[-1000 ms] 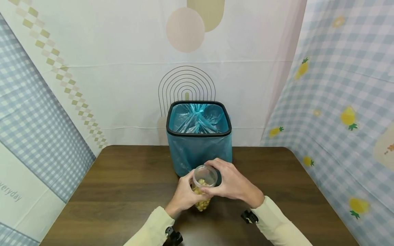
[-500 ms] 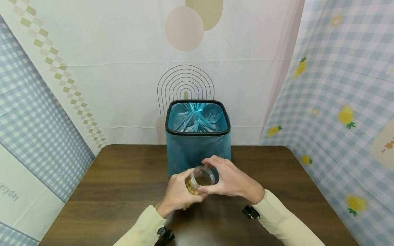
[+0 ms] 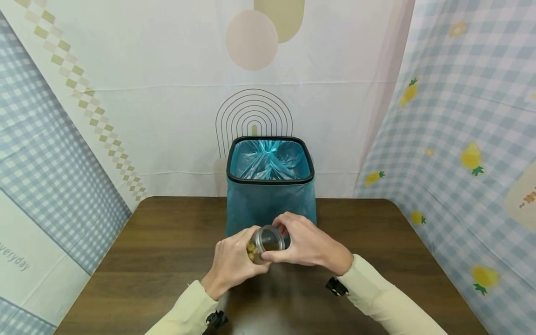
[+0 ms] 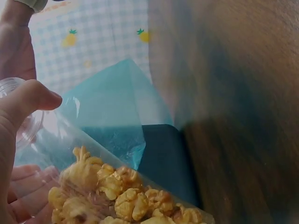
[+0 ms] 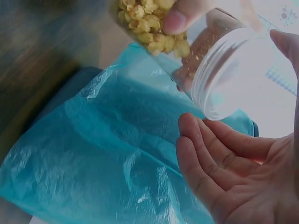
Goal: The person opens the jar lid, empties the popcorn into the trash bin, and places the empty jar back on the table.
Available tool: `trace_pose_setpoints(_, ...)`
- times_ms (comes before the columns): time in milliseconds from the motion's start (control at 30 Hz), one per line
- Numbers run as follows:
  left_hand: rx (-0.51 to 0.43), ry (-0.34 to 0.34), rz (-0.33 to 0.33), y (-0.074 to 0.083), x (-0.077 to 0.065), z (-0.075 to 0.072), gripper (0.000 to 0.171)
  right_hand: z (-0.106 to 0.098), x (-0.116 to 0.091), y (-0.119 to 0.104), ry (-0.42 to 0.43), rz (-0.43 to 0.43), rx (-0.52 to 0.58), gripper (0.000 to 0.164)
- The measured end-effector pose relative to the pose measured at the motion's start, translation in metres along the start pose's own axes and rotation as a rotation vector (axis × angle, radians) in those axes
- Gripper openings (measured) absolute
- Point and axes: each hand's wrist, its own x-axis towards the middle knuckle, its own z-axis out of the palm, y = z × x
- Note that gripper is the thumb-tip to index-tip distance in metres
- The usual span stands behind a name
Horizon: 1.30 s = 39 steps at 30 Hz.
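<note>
My left hand [image 3: 232,257] grips a clear plastic jar [image 3: 270,238] without a lid, thumb and fingers wrapped round its side. The jar is tilted, its mouth facing right. Caramel popcorn [image 4: 131,203] lies in its lower part, as the left wrist view shows. In the right wrist view, my right hand [image 5: 233,172] is cupped palm up just below the jar's rim, fingers loosely bent, with nothing in the palm. Seen from the head, the right hand [image 3: 307,243] overlaps the mouth; whether the thumb touches it I cannot tell.
Just behind the hands stands a bin [image 3: 272,202] with a black rim and a blue plastic liner, gathered into a knot inside. The brown wooden table [image 3: 167,260] has rounded far corners. Patterned cloths [image 3: 452,153] hang at the back and both sides.
The left hand has shifted left and tipped the jar from nearly upright until its mouth faces right. The popcorn has sunk away from the mouth. The right hand has followed slightly left.
</note>
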Motion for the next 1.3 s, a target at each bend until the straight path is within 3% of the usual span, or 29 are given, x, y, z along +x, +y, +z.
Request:
trace_pose_setpoints(167, 0.022, 0.033, 0.024, -0.001, -0.001, -0.002, 0.07, 0.006, 0.001, -0.001, 0.023, 0.005, 0.003, 0.066)
trace_pose_setpoints(767, 0.03, 0.008, -0.018, -0.002, -0.008, -0.006, 0.063, 0.019, 0.003, 0.0, 0.026, -0.066, 0.024, 0.062)
trace_pose_setpoints(1100, -0.026, -0.009, -0.033, -0.006, -0.009, -0.011, 0.065, 0.022, 0.006, 0.002, 0.049, -0.13, 0.041, 0.058)
trace_pose_setpoints(1300, -0.159, -0.109, -0.044, -0.012, -0.016, -0.01, 0.07, 0.02, 0.007, 0.003, -0.032, -0.281, 0.046, 0.057)
